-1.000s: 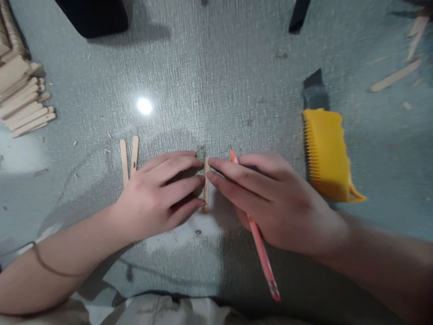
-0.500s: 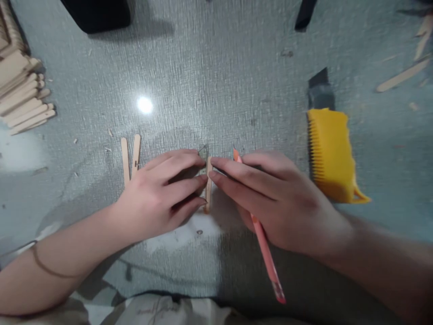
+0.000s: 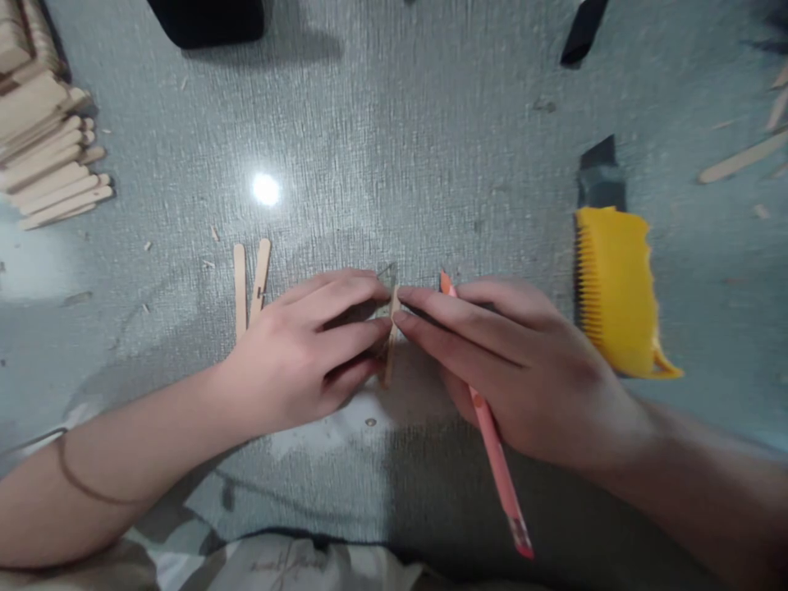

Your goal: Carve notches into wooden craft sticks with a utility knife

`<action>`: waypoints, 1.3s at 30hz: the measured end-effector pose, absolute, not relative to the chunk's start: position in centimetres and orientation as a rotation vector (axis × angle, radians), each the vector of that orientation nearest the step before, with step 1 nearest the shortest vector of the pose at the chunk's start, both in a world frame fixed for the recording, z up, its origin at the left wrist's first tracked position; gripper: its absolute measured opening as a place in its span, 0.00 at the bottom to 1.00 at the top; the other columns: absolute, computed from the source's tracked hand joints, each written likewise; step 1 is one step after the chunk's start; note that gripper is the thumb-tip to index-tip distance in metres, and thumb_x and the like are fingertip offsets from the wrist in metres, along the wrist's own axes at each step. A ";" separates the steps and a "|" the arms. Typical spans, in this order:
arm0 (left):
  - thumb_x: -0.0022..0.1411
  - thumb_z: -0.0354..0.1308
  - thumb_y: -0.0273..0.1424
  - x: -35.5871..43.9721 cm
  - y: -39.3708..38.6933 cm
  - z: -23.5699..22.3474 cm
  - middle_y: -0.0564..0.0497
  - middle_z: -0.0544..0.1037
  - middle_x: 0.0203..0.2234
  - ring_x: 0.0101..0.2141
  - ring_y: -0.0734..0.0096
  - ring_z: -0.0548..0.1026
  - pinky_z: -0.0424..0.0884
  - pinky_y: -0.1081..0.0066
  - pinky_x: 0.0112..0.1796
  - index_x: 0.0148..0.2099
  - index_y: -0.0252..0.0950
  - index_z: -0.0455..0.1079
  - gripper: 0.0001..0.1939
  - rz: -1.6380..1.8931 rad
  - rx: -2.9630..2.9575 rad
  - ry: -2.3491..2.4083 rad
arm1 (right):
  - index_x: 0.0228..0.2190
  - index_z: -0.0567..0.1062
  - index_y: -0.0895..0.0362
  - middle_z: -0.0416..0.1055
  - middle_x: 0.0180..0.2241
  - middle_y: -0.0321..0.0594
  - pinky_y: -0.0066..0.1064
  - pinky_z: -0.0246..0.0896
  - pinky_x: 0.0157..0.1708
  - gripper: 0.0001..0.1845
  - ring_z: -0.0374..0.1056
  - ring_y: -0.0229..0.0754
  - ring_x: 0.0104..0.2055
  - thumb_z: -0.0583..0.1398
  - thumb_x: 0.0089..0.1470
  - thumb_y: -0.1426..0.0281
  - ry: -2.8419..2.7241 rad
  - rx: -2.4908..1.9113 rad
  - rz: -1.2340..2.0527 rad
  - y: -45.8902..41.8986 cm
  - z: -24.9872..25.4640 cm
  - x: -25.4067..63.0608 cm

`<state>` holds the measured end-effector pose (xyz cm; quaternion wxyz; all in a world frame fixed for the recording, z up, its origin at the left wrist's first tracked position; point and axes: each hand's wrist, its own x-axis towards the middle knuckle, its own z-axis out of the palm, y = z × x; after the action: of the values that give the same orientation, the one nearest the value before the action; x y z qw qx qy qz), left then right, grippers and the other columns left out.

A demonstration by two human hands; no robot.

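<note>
A wooden craft stick (image 3: pixel 391 345) stands nearly upright in view, between the fingertips of both hands, and looks narrower, as if turned on edge. My left hand (image 3: pixel 320 341) is closed, its fingertips pressing the stick's left side. Beneath those fingers shows the corner of a clear, thin piece (image 3: pixel 389 269); the rest is hidden. Two fingertips of my right hand (image 3: pixel 517 353) touch the stick's right side. That hand also grips a slim pink pencil (image 3: pixel 497 460), which passes under the fingers with its orange tip pointing away from me. Two more craft sticks (image 3: pixel 240 287) lie left of my left hand.
A pile of craft sticks (image 3: pixel 55 164) lies at the far left. A yellow comb-edged holder (image 3: pixel 619 291) with a dark grey end is on the right. A black object (image 3: pixel 213 20) and a black strip (image 3: pixel 584 33) are at the back. Wood scraps (image 3: pixel 742 158) lie far right.
The whole view has shifted, so most things appear farther right. The stick between my fingers has turned to show a narrower side. The pencil stays in my right hand.
</note>
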<state>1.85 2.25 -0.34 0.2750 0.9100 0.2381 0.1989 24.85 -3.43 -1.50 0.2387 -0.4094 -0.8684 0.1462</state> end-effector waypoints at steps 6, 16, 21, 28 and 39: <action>0.64 0.59 0.27 1.9 2.2 -0.3 0.41 0.76 0.46 0.52 0.61 0.75 0.77 0.58 0.52 0.44 0.35 0.73 0.06 0.542 2.456 0.664 | 0.52 0.71 0.60 0.75 0.51 0.47 0.42 0.69 0.40 0.17 0.70 0.47 0.42 0.56 0.62 0.79 -2.372 -1.135 0.399 -3.4 -1.4 24.8; 0.65 0.58 0.26 1.7 2.2 -0.5 0.40 0.76 0.47 0.52 0.60 0.75 0.77 0.57 0.53 0.45 0.33 0.72 0.06 0.548 2.430 0.650 | 0.48 0.73 0.65 0.76 0.50 0.49 0.41 0.68 0.41 0.14 0.69 0.47 0.43 0.57 0.61 0.79 -2.366 -1.109 0.371 -3.4 -1.5 24.9; 0.63 0.61 0.26 1.6 2.2 -0.4 0.38 0.75 0.47 0.52 0.58 0.74 0.76 0.56 0.54 0.45 0.31 0.73 0.08 0.538 2.422 0.641 | 0.49 0.74 0.61 0.75 0.51 0.47 0.42 0.69 0.43 0.14 0.68 0.47 0.45 0.56 0.62 0.77 -2.388 -1.120 0.347 -3.4 -1.6 24.8; 0.65 0.59 0.28 1.4 2.2 -0.5 0.40 0.74 0.49 0.54 0.59 0.73 0.75 0.54 0.55 0.48 0.33 0.71 0.09 0.513 2.406 0.651 | 0.48 0.73 0.64 0.75 0.50 0.48 0.40 0.69 0.42 0.13 0.67 0.47 0.45 0.57 0.62 0.78 -2.385 -1.109 0.333 -3.2 -1.5 24.8; 0.64 0.60 0.28 1.4 2.2 -0.4 0.39 0.74 0.48 0.55 0.58 0.73 0.75 0.55 0.55 0.48 0.34 0.71 0.10 0.495 2.398 0.655 | 0.46 0.74 0.62 0.76 0.49 0.47 0.41 0.70 0.42 0.12 0.69 0.47 0.44 0.57 0.62 0.78 -2.365 -1.120 0.336 -3.2 -1.4 24.7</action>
<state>1.40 2.18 -0.41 0.2989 0.9028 0.2468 0.1862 24.70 -3.21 -1.37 0.2489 -0.4112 -0.8682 0.1233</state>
